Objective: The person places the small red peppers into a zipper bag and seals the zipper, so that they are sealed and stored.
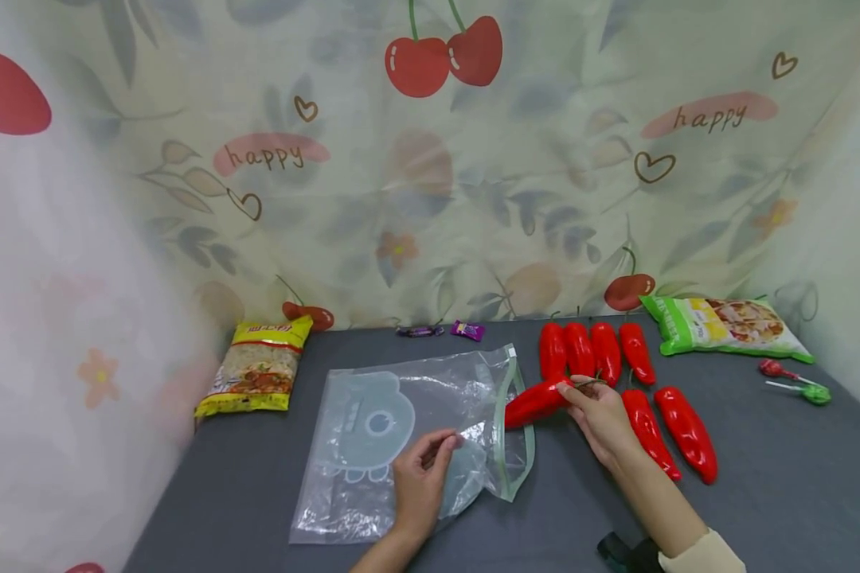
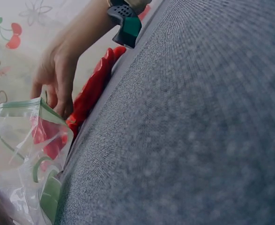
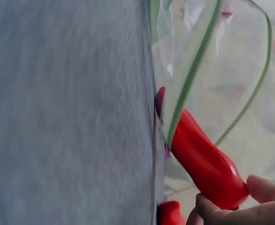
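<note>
A clear zip bag point(image 1: 373, 509) with a green-edged mouth and a pale cartoon print lies on the table, its mouth held apart toward the right. My left hand point(image 1: 424, 473) pinches the bag's upper film between thumb and fingers. By its stem end, my right hand point(image 1: 602, 418) holds a red pepper point(image 1: 537, 403), glossy and long. The pepper's tip is inside the bag's mouth, as the right wrist view also shows with the pepper point(image 3: 207, 164) passing the green edge point(image 3: 193, 70). Several more red peppers point(image 1: 605, 354) lie beyond and right of that hand.
A yellow food packet point(image 1: 258, 366) stands at the back left and a green-white packet point(image 1: 731, 326) at the back right. Two purple-wrapped candies point(image 1: 467, 330) lie by the back curtain. Red and green lollipops point(image 1: 817, 394) rest at the far right of the grey table point(image 1: 236, 485).
</note>
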The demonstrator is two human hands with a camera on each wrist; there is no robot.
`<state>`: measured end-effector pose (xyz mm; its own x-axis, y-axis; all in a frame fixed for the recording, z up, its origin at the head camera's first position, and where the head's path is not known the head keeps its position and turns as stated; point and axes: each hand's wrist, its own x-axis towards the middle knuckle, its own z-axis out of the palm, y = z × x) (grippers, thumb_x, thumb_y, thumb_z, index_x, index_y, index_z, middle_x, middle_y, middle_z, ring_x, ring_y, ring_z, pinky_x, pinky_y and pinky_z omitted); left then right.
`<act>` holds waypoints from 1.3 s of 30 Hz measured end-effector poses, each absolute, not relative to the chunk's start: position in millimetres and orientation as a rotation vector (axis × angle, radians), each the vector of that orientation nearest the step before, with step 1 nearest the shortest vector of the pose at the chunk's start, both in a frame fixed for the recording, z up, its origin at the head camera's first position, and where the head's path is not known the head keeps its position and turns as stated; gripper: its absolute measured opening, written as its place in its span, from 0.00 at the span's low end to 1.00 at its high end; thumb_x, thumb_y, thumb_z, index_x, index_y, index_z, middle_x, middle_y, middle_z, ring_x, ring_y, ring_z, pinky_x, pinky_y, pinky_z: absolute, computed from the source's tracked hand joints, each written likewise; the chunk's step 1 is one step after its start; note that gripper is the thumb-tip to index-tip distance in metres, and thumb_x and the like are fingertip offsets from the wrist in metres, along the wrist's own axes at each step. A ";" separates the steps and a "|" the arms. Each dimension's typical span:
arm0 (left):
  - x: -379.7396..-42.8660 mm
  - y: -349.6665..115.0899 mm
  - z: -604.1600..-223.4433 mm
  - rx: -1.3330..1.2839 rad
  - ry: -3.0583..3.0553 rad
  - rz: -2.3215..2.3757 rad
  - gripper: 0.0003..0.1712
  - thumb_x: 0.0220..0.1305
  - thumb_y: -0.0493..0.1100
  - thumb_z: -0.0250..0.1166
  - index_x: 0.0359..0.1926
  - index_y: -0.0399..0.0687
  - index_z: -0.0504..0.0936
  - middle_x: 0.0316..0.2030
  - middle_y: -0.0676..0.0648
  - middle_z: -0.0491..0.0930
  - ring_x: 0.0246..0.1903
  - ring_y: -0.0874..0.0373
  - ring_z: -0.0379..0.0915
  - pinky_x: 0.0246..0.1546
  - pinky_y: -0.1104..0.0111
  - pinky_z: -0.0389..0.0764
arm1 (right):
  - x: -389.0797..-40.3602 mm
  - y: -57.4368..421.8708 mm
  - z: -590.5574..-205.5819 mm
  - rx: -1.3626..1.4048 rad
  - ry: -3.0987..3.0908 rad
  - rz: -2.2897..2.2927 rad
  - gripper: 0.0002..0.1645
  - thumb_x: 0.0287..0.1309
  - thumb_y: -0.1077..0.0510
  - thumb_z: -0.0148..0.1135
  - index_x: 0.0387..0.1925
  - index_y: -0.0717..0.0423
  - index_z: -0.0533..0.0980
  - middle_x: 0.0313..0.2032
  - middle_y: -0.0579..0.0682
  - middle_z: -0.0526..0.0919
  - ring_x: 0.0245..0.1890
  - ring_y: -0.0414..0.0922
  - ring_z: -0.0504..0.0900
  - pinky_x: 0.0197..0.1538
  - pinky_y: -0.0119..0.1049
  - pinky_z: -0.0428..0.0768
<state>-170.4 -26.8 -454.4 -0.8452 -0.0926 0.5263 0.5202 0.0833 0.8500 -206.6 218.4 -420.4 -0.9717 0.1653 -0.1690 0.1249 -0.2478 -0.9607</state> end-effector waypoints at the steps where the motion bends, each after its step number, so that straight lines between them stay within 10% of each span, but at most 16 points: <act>1: -170.4 -26.8 -454.0 -0.416 -1.923 -1.813 0.05 0.56 0.30 0.61 0.33 0.30 0.81 0.28 0.38 0.84 0.31 0.51 0.83 0.35 0.73 0.82 | -207.1 216.0 -422.8 -0.373 -1.942 2.404 0.18 0.62 0.56 0.54 0.49 0.60 0.62 0.35 0.37 0.72 0.36 0.31 0.75 0.44 0.21 0.76; 24: -170.7 -23.7 -453.9 -0.428 -1.866 -1.832 0.03 0.56 0.29 0.61 0.32 0.32 0.80 0.27 0.37 0.83 0.29 0.52 0.82 0.32 0.75 0.81 | -206.0 206.5 -436.8 -0.005 -2.397 2.174 0.28 0.59 0.58 0.58 0.57 0.71 0.66 0.48 0.62 0.80 0.41 0.37 0.83 0.48 0.30 0.79; 33: -171.7 -25.7 -454.5 -0.437 -1.872 -1.822 0.03 0.56 0.29 0.61 0.32 0.31 0.80 0.27 0.36 0.83 0.29 0.51 0.82 0.31 0.74 0.82 | -193.2 265.9 -420.1 -0.290 -2.360 1.941 0.35 0.60 0.48 0.57 0.64 0.60 0.62 0.47 0.35 0.79 0.41 0.22 0.76 0.45 0.18 0.76; 39: -172.1 -26.7 -454.1 -0.438 -1.875 -1.829 0.03 0.56 0.29 0.61 0.32 0.31 0.80 0.27 0.35 0.83 0.29 0.48 0.82 0.31 0.74 0.82 | -195.1 273.4 -421.6 -0.410 -2.429 1.783 0.35 0.61 0.46 0.54 0.64 0.58 0.61 0.61 0.56 0.69 0.40 0.18 0.70 0.43 0.13 0.72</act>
